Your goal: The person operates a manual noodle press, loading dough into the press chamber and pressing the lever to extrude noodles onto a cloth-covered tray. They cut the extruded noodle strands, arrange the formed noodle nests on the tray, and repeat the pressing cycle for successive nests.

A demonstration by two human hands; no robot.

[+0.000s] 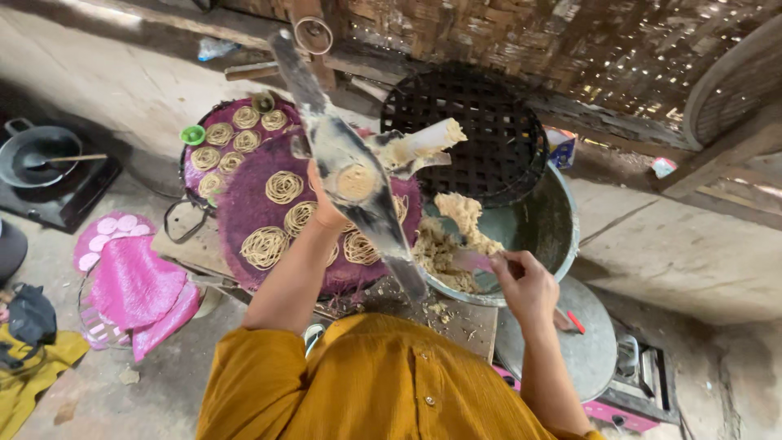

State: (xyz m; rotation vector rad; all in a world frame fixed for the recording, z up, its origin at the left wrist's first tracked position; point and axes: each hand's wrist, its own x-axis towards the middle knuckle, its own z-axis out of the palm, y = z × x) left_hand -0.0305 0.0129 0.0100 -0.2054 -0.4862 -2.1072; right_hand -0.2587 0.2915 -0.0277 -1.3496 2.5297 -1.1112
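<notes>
I see the left hand [326, 204] clamped around the noodle press [352, 175] above the purple mat [244, 208]. Rightward, the right hand [525, 281] pinches a spoon [472, 261] in the dough [456, 236] inside the metal bowl [554, 220].

Beside the dull grey metal basin [554, 236] of crumbly, matt dough [456, 236], the purple woven mat [244, 212] looks coarse and fibrous. Above the basin, the press [350, 175] is worn metal, smeared with dough. The sleeve [252, 375] is soft mustard cloth.
</notes>
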